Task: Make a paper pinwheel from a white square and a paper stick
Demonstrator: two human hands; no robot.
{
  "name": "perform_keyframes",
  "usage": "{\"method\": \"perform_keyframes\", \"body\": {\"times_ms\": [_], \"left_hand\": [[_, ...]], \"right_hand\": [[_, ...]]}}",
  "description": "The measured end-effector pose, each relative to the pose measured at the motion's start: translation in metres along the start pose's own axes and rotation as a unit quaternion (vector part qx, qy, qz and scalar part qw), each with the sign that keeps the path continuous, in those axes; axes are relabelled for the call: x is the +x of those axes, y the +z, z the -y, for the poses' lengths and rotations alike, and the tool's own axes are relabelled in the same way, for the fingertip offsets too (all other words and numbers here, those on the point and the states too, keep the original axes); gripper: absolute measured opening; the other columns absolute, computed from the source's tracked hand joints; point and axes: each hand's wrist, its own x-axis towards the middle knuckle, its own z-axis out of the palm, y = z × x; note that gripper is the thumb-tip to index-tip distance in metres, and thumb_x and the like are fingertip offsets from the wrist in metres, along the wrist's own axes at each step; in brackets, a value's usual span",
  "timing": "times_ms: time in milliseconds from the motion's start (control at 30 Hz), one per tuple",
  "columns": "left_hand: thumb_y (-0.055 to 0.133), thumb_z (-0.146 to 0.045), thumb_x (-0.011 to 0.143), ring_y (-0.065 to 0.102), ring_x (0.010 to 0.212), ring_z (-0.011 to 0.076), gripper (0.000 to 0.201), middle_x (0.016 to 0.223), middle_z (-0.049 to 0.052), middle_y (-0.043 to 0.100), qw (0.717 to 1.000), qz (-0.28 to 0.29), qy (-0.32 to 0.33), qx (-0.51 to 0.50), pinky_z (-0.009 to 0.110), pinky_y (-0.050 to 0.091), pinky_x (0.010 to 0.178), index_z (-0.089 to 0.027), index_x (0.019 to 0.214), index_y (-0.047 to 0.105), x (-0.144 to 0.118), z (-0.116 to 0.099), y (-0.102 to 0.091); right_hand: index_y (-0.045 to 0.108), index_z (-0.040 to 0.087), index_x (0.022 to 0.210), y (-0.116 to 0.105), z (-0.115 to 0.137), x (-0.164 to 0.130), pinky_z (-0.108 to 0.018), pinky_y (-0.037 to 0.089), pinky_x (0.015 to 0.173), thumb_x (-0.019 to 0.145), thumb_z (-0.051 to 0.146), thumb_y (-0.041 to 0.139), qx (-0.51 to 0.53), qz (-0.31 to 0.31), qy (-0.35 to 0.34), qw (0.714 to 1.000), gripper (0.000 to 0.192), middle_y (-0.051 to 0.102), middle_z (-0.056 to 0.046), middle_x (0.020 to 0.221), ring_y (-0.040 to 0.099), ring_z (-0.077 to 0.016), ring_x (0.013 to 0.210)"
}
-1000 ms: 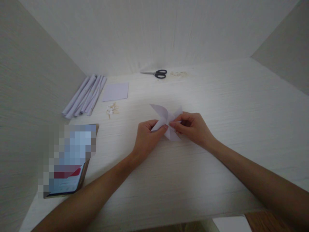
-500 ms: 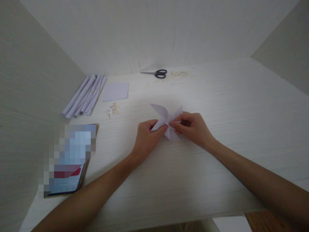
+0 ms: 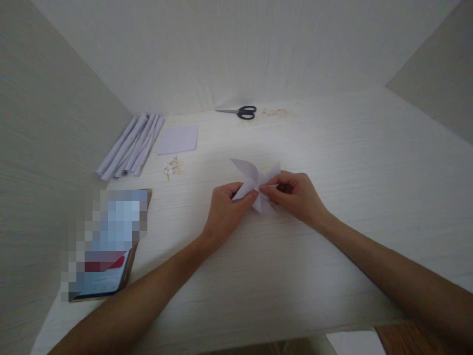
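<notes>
1. A pale, streaky back wall (image 3: pixel 236 49) is rising behind a whitish desk (image 3: pixel 351 162); a left wall (image 3: pixel 55 108) and a right wall (image 3: pixel 436 74) are closing in the sides.
2. A white paper pinwheel (image 3: pixel 250 171) is sitting between the two hands, around the middle of the desk; its blades are curling outward, one of them pointing up and to the left; whether it is touching the desk I cannot tell.
3. The left hand (image 3: pixel 226 209) is pinching the pinwheel from its left side; its thumb is pressing near the centre, the other fingers are curling behind the paper, partly hidden, with only the paper between.
4. The right hand (image 3: pixel 301 197) is gripping from the right; its thumb and index finger are drawing close together on the paper near the centre, the thumbs almost meeting.
5. Scissors (image 3: pixel 246 113) with black handles are lying near the back wall, blades pointing left; tiny scraps (image 3: pixel 274 113) are scattering just beside them.
6. Paper rolls (image 3: pixel 129 148) are lying along the left wall; a paper square (image 3: pixel 178 139) is lying beside them, with short sticks (image 3: pixel 173 166) clustering just nearer; a device (image 3: pixel 111 281), its screen partly blurred, is resting near the left forearm.
</notes>
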Motion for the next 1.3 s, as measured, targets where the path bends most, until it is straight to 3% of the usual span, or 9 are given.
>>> {"method": "perform_keyframes", "body": {"times_ms": [333,500,667,933,1100,1300], "left_hand": [[0.057,-0.031,0.066,0.052,0.057,0.0119,0.021,0.061,-0.001,0.060,1.000,-0.004,-0.001,-0.014,0.022,0.040,0.054,-0.013,0.070,0.066,-0.001,-0.001,-0.001],[0.057,-0.030,0.067,0.051,0.056,0.0112,0.020,0.061,-0.001,0.060,1.000,-0.003,-0.010,-0.015,0.021,0.038,0.053,-0.013,0.070,0.066,-0.001,-0.001,-0.001],[0.057,-0.031,0.068,0.052,0.058,0.0113,0.021,0.064,0.000,0.062,1.000,0.013,-0.013,-0.019,0.022,0.039,0.054,-0.013,0.072,0.066,-0.001,-0.002,-0.001],[0.058,-0.030,0.066,0.055,0.057,0.0124,0.019,0.063,0.000,0.063,1.000,0.015,-0.008,-0.019,0.023,0.041,0.054,-0.013,0.070,0.067,-0.001,-0.003,-0.001],[0.065,-0.026,0.059,0.057,0.058,0.0110,0.016,0.065,-0.001,0.065,0.992,-0.027,-0.016,-0.120,0.021,0.045,0.056,-0.015,0.070,0.067,-0.001,-0.003,0.001],[0.070,-0.023,0.054,0.061,0.067,0.0113,0.025,0.073,0.000,0.067,0.956,-0.030,-0.013,-0.291,0.023,0.048,0.067,-0.017,0.078,0.066,-0.001,0.006,0.005]], "right_hand": [[0.062,0.015,0.064,0.002,-0.003,-0.001,-0.023,0.037,0.044,0.068,0.033,0.059,-0.006,-0.023,-0.018,1.000,0.019,0.056,-0.002,0.059,0.049,-0.0112,0.051],[0.053,0.017,0.068,0.004,0.001,-0.002,-0.022,0.040,0.045,0.062,0.027,0.064,0.093,-0.031,0.024,0.995,0.016,0.054,0.002,0.059,0.050,-0.0095,0.050],[0.035,0.026,0.091,0.003,0.006,-0.003,-0.021,0.044,0.047,0.057,0.019,0.069,0.228,-0.034,0.040,0.972,0.048,0.058,0.006,0.068,0.055,-0.0093,0.052],[0.031,0.026,0.103,0.000,0.007,-0.002,-0.021,0.046,0.045,0.052,0.016,0.072,0.233,-0.025,0.070,0.970,0.067,0.062,0.005,0.067,0.056,-0.0103,0.048],[0.035,0.027,0.103,0.002,0.000,0.000,-0.024,0.048,0.051,0.050,0.017,0.075,0.285,-0.068,0.074,0.953,0.066,0.060,0.007,0.063,0.058,-0.0114,0.051],[0.039,0.026,0.099,0.004,0.002,-0.001,-0.025,0.047,0.056,0.049,0.020,0.075,0.353,-0.094,0.093,0.926,0.063,0.059,0.008,0.062,0.058,-0.0108,0.055]]}}
